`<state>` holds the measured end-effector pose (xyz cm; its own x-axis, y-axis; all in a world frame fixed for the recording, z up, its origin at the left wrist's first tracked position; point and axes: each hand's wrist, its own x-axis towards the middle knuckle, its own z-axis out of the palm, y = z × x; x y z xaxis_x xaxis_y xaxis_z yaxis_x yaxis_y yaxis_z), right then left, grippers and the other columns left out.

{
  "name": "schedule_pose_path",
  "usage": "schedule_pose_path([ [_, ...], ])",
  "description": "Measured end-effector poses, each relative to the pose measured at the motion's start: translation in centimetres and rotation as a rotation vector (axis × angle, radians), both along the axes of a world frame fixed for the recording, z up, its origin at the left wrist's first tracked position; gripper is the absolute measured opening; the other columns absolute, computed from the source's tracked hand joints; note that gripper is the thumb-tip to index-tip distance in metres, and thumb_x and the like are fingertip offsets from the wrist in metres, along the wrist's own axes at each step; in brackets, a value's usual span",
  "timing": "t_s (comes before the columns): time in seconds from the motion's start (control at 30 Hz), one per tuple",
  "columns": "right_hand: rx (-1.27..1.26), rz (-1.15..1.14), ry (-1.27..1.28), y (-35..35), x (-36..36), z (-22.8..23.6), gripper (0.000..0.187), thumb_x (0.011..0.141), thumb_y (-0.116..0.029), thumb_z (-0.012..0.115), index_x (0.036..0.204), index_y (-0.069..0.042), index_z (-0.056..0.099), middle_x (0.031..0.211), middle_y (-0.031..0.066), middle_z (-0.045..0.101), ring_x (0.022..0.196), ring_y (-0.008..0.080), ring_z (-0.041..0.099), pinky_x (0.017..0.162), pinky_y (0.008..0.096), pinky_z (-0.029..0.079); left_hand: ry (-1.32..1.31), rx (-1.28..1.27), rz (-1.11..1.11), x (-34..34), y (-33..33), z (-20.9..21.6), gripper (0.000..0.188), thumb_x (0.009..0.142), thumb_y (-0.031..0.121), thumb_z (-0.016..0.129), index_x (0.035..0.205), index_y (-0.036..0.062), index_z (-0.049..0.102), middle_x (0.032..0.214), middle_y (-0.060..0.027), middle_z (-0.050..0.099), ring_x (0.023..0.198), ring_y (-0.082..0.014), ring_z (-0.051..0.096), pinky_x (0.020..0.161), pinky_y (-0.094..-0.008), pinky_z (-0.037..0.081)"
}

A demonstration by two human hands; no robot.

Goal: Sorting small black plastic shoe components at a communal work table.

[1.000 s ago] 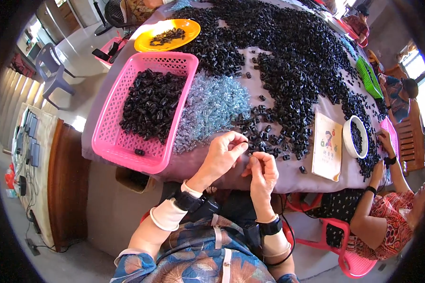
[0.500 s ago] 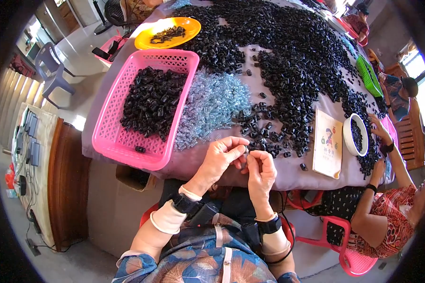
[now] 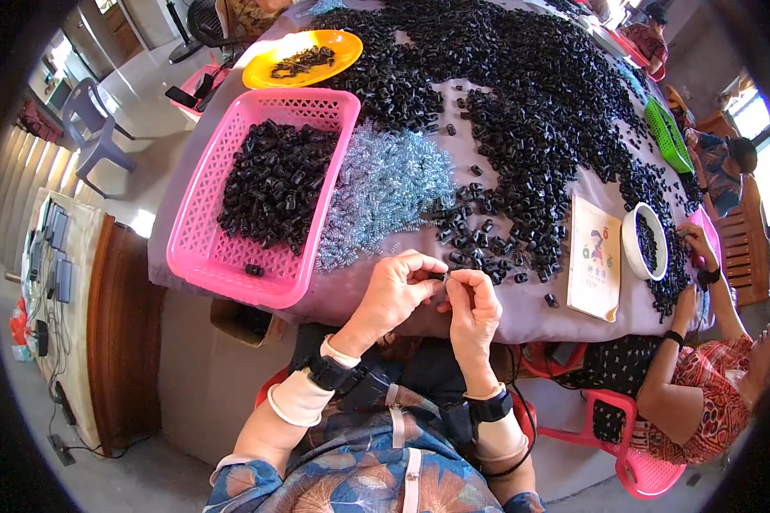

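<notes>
Just over the table's near edge, my left hand [image 3: 399, 289] and my right hand [image 3: 473, 309] meet with fingertips pinched together. A small dark piece [image 3: 444, 276] shows between them, mostly covered by the fingers; its exact shape cannot be made out. Beyond my hands lies a pile of small pale-blue, silvery springs [image 3: 389, 175]. Loose black plastic pieces [image 3: 488, 244] are strewn just past my right hand. To the left of my hands, a pink plastic basket [image 3: 198, 214] holds many more such black pieces [image 3: 274, 184].
A booklet [image 3: 594, 261] and a white bowl [image 3: 631, 248] of black pieces lie at right, beside a seated co-worker [image 3: 701, 385]. A yellow plate [image 3: 344, 51] stands beyond the basket. Black pieces [image 3: 522, 111] cover much of the purple-grey tablecloth [image 3: 522, 321]. A green basket [image 3: 666, 141] sits farther right.
My fingertips have drawn slightly closer round the small piece, and its silvery glint is less visible. The co-worker's far hand at right has shifted slightly toward the table's edge.
</notes>
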<state>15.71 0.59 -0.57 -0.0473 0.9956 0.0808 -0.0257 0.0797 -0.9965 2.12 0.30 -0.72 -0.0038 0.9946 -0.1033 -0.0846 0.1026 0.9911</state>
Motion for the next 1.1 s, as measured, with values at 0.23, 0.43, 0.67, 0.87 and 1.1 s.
schedule_pose_path([
  [0.23, 0.038, 0.033, -0.060, 0.0, 0.1, 0.0, 0.005, 0.089, 0.002, 0.057, 0.092, -0.003, 0.057, 0.079, -0.0007, 0.057, 0.065, 0.0048, 0.052, 0.054, 0.0197, 0.046, -0.119, 0.002, -0.009, -0.1, 0.0, 0.2, 0.018, 0.087, 0.000, 0.060, 0.104, 0.0016, 0.065, 0.084, 0.0005, 0.062, 0.067, -0.0064, 0.058, 0.060, -0.0189, 0.047],
  [0.43, 0.024, 0.033, -0.024, 0.3, 0.1, 0.2, 0.006, 0.087, 0.001, 0.060, 0.091, -0.002, 0.058, 0.079, -0.0005, 0.058, 0.065, 0.0054, 0.054, 0.056, 0.0197, 0.047, -0.364, -0.054, 0.066, 0.3, -0.2, -0.2, 0.012, 0.088, 0.004, 0.060, 0.098, 0.0007, 0.065, 0.076, 0.0006, 0.061, 0.063, -0.0048, 0.054, 0.058, -0.0175, 0.044],
  [0.67, -0.180, 0.049, 0.183, 0.6, 0.2, 1.0, 0.005, 0.085, -0.002, 0.065, 0.088, -0.001, 0.061, 0.078, -0.0001, 0.061, 0.067, 0.0052, 0.057, 0.059, 0.0197, 0.048, -0.411, -0.074, 0.027, 0.0, -0.2, 0.1, 0.015, 0.091, 0.008, 0.058, 0.102, 0.0016, 0.066, 0.073, 0.0019, 0.060, 0.061, -0.0041, 0.050, 0.055, -0.0169, 0.040],
  [0.87, 0.036, 0.055, -0.056, 0.8, 0.2, 1.2, 0.009, 0.083, 0.002, 0.064, 0.091, -0.001, 0.063, 0.083, 0.0026, 0.061, 0.070, 0.0082, 0.056, 0.060, 0.0215, 0.048, -0.425, -0.069, 0.006, 0.0, 0.0, -0.1, 0.017, 0.092, 0.012, 0.058, 0.103, 0.0014, 0.065, 0.074, 0.0020, 0.060, 0.061, -0.0044, 0.049, 0.056, -0.0173, 0.040],
  [1.1, 0.471, 0.116, -0.490, 1.6, 0.8, 3.1, 0.023, 0.081, 0.006, 0.060, 0.103, -0.002, 0.065, 0.093, 0.0124, 0.059, 0.077, 0.0228, 0.061, 0.066, 0.0291, 0.050, -0.606, -0.058, 0.020, -0.1, 0.2, -1.3, 0.017, 0.092, 0.015, 0.058, 0.104, 0.0035, 0.064, 0.078, 0.0005, 0.062, 0.062, -0.0051, 0.052, 0.056, -0.0181, 0.042],
])
